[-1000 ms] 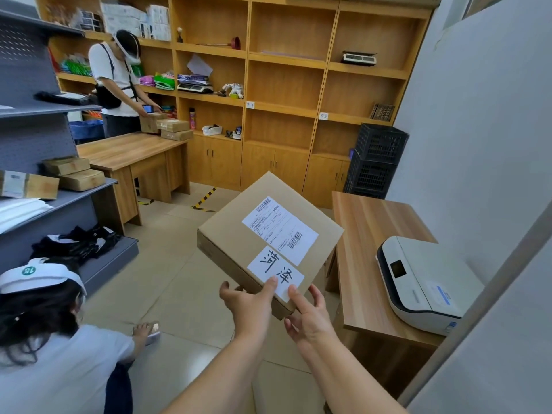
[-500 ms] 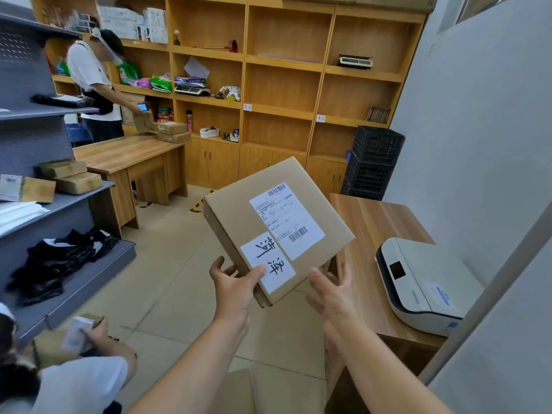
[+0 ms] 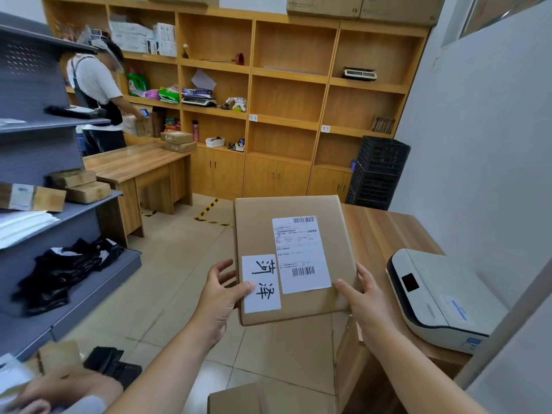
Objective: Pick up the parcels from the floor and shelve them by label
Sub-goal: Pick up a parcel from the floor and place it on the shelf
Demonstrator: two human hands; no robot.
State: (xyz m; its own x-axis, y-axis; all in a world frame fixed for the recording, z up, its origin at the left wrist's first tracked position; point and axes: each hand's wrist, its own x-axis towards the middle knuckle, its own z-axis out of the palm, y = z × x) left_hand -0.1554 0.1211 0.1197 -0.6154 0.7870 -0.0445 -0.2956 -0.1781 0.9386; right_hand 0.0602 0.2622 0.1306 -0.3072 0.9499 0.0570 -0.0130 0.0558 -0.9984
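Observation:
I hold a flat brown cardboard parcel (image 3: 310,210) in front of me, face up. It carries a white shipping label with barcodes and a smaller white label with handwritten black characters. My left hand (image 3: 219,297) grips its lower left corner, thumb on the handwritten label. My right hand (image 3: 363,297) grips the lower right corner. A grey metal shelf rack (image 3: 89,201) stands at the left with several small parcels (image 3: 80,185) on it. A wooden wall shelf unit (image 3: 286,76) fills the back, with small label tags (image 3: 253,117) on its edges.
A wooden desk (image 3: 385,231) with a white label printer (image 3: 442,297) is at the right. Another box (image 3: 236,398) lies on the floor below. One person stands at the back-left desk (image 3: 134,162); another person's hand (image 3: 59,389) is at lower left. Black crates (image 3: 378,171) are stacked by the wall.
The parcel has turned from a diagonal tilt to nearly square with me. My right hand, open beside it half a second ago, now grips the lower right corner. The crouching person dropped out of view.

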